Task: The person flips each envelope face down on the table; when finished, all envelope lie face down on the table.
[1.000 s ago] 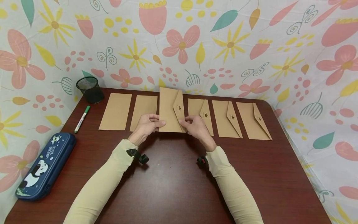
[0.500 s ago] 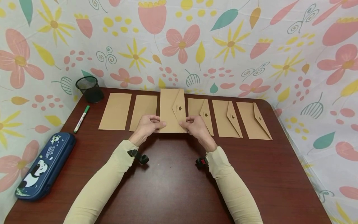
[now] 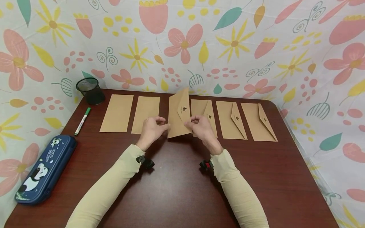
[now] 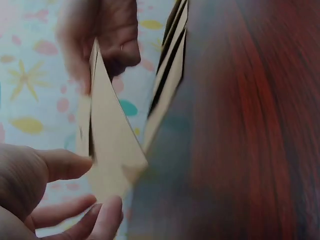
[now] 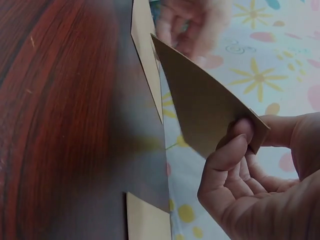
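Observation:
My right hand (image 3: 203, 129) pinches a brown kraft envelope (image 3: 176, 115) by its lower right edge, thumb in front and fingers behind. The envelope is raised off the table and turned at an angle, its pointed flap with a small dark crown print facing me. In the right wrist view, the curled fingers (image 5: 232, 150) press against its back. At its lower left edge is my left hand (image 3: 151, 130), thumb and fingers parted around that side. The left wrist view shows a gap between the left thumb (image 4: 70, 165) and fingertips; whether the thumb grazes the paper I cannot tell.
Two plain-faced envelopes (image 3: 117, 113) lie to the left in the row. On the right lie several flap-up envelopes (image 3: 226, 122). A black mesh pen cup (image 3: 92, 93), a green-capped marker (image 3: 82, 122) and a blue panda pencil case (image 3: 47, 169) sit along the table's left side.
The held envelope has turned from facing me squarely to an angle, its left side swinging nearer. My left fingers have let go of its edge; the right hand keeps its pinch.

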Tool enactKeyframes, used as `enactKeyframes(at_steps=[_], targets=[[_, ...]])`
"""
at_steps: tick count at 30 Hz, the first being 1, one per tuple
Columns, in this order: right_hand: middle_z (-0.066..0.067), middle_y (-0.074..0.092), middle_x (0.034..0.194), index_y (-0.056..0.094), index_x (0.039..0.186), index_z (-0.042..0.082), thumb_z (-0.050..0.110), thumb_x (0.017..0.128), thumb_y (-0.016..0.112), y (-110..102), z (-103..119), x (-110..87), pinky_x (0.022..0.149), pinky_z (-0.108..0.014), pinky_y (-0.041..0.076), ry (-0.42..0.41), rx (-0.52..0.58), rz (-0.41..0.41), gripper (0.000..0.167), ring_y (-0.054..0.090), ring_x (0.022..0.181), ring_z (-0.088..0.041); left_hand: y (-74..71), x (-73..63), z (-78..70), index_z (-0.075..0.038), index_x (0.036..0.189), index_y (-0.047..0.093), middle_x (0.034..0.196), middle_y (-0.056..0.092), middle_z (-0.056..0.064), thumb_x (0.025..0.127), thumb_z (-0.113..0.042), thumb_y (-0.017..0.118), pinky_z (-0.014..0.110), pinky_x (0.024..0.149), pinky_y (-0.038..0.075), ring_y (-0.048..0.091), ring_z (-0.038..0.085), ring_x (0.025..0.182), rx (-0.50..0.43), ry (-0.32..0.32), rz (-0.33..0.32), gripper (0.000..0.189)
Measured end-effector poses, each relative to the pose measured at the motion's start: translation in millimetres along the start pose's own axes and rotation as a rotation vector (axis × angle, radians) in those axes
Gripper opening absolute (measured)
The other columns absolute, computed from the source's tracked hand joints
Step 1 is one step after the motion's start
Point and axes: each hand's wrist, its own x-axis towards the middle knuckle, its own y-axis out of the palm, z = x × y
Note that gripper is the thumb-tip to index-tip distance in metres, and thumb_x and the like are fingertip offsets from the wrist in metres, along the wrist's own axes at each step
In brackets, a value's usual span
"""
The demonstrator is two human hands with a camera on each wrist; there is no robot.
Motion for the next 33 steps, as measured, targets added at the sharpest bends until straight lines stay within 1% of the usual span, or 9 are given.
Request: enactKeyframes(at_steps=[2, 4, 8, 15, 19, 22, 25, 30, 33], targets=[[0.006, 0.062, 0.078, 0.070, 0.110, 0.001, 0.012, 0.100, 0.074, 2, 3, -1.9, 0.061, -0.022, 0.047, -0.016, -0.017, -0.017, 0.016, 0.056, 0.066, -0.009, 2.4, -3.2, -7.4, -0.003, 0.122, 0.081, 0.114, 0.083, 0.016, 0.095, -0.022, 0.081, 0.038, 0.091, 0.061, 0.079, 0.029, 0.104, 0.066, 0.097, -0.023, 0.032], [0.005, 0.062, 0.078, 0.071, 0.109, 0.001, 0.012, 0.100, 0.074, 5, 7, -3.1, 0.061, -0.023, 0.046, -0.037, -0.036, -0.035, 0.015, 0.055, 0.066, -0.010, 4.8, -5.9, -15.1, -0.005, 0.122, 0.082, 0.119, 0.082, 0.016, 0.097, -0.022, 0.078, 0.043, 0.098, 0.061, 0.077, 0.032, 0.111, 0.081, 0.170, -0.009, 0.031], [0.002, 0.067, 0.082, 0.075, 0.106, 0.002, 0.013, 0.099, 0.075, 12, 13, -6.0, 0.066, -0.024, 0.045, -0.107, -0.067, -0.067, 0.013, 0.058, 0.074, -0.013, 8.2, -9.4, -24.7, -0.006, 0.126, 0.081, 0.127, 0.079, 0.017, 0.102, -0.024, 0.075, 0.046, 0.100, 0.063, 0.078, 0.032, 0.115, 0.061, 0.224, 0.039, 0.031], [-0.013, 0.076, 0.106, 0.077, 0.121, -0.003, 0.009, 0.100, 0.074, 21, 17, -8.3, 0.076, -0.020, 0.050, -0.189, -0.063, -0.047, 0.025, 0.066, 0.096, -0.019, 8.3, -11.6, -29.2, -0.007, 0.136, 0.077, 0.136, 0.077, 0.017, 0.107, -0.028, 0.069, 0.043, 0.100, 0.064, 0.079, 0.030, 0.120, 0.042, 0.200, 0.037, 0.037], [-0.012, 0.075, 0.104, 0.077, 0.122, -0.003, 0.008, 0.097, 0.075, 24, 18, -9.8, 0.072, -0.019, 0.049, -0.221, -0.045, -0.023, 0.028, 0.066, 0.094, -0.018, 6.4, -13.8, -31.7, -0.008, 0.132, 0.080, 0.121, 0.083, 0.014, 0.108, -0.032, 0.068, 0.029, 0.080, 0.059, 0.081, 0.031, 0.107, -0.041, 0.140, 0.033, 0.036], [-0.009, 0.074, 0.099, 0.079, 0.120, -0.001, 0.006, 0.094, 0.075, 27, 19, -11.3, 0.070, -0.019, 0.049, -0.250, -0.032, 0.007, 0.027, 0.065, 0.088, -0.015, 5.0, -15.4, -34.4, -0.005, 0.129, 0.080, 0.112, 0.085, 0.015, 0.105, -0.036, 0.072, 0.021, 0.071, 0.052, 0.083, 0.030, 0.100, -0.135, 0.075, 0.017, 0.040], [-0.009, 0.076, 0.100, 0.078, 0.121, 0.000, 0.006, 0.092, 0.076, 29, 18, -11.2, 0.071, -0.019, 0.051, -0.262, -0.026, 0.047, 0.030, 0.066, 0.084, -0.012, 4.2, -15.9, -36.2, -0.004, 0.127, 0.081, 0.115, 0.084, 0.015, 0.099, -0.038, 0.080, 0.017, 0.075, 0.054, 0.081, 0.024, 0.107, -0.176, 0.033, -0.018, 0.044], [-0.010, 0.078, 0.107, 0.075, 0.129, 0.001, 0.012, 0.088, 0.086, 32, 18, -11.4, 0.078, -0.020, 0.053, -0.255, -0.042, 0.115, 0.044, 0.067, 0.086, -0.010, 3.5, -16.8, -36.6, -0.003, 0.114, 0.085, 0.109, 0.085, 0.016, 0.091, -0.029, 0.087, 0.019, 0.071, 0.057, 0.078, 0.014, 0.090, -0.269, -0.023, -0.040, 0.034], [-0.010, 0.075, 0.107, 0.073, 0.133, 0.001, 0.013, 0.086, 0.090, 33, 20, -13.4, 0.081, -0.021, 0.053, -0.255, -0.063, 0.135, 0.052, 0.065, 0.090, -0.013, 3.4, -17.3, -35.7, 0.001, 0.116, 0.083, 0.109, 0.084, 0.021, 0.089, -0.021, 0.088, 0.018, 0.070, 0.059, 0.076, 0.010, 0.085, -0.349, -0.070, -0.035, 0.035]])
